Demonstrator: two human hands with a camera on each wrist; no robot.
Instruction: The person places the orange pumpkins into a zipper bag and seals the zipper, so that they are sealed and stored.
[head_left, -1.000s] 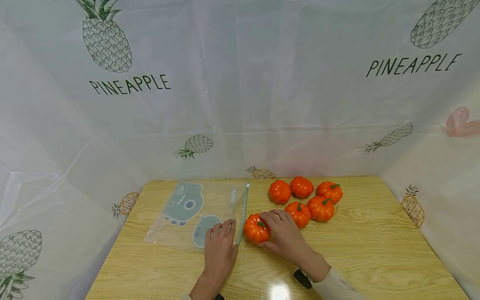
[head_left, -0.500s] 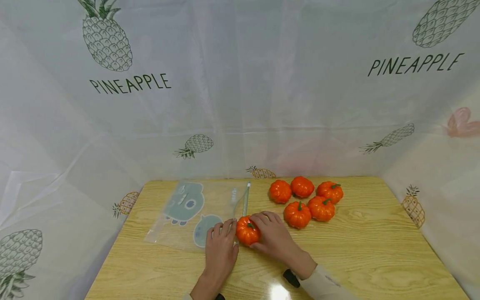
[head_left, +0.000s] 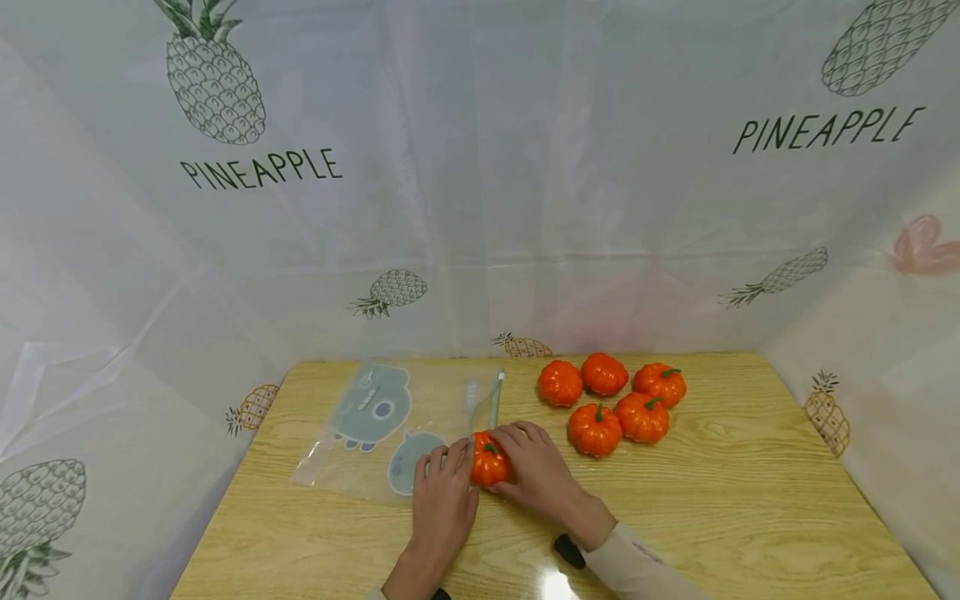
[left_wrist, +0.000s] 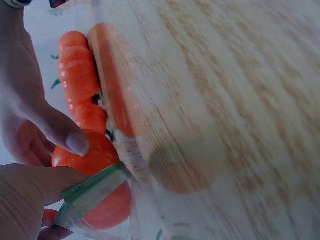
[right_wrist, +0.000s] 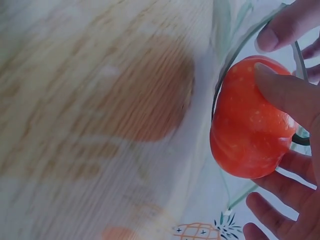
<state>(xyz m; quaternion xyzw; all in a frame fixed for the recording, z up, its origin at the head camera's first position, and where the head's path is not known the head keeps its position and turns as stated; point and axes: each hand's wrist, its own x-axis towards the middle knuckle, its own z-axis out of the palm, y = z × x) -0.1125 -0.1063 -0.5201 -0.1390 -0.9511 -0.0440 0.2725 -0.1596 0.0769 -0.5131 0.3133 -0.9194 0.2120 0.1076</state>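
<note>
My right hand [head_left: 542,477] grips a small orange pumpkin [head_left: 488,463] with a green stem, thumb on one side and fingers on the other. In the left wrist view this pumpkin [left_wrist: 92,152] is partly behind the bag's green zip strip [left_wrist: 100,184], at the mouth. A clear zip bag [head_left: 442,396] with blue cartoon prints lies flat on the table, its mouth facing right. My left hand [head_left: 442,504] lies over the bag's near right corner and holds the mouth edge between thumb and fingers. In the right wrist view, the bag's rim runs around the pumpkin's [right_wrist: 250,125] far end.
Several more orange pumpkins [head_left: 596,430] stand in a cluster at the back right of the wooden table [head_left: 750,492]. White cloth [head_left: 600,208] printed with pineapples hangs behind the table and at both sides.
My right hand has carried the pumpkin left, away from the cluster and into the bag's mouth beside the left hand. The left hand has stayed nearly in place at the bag.
</note>
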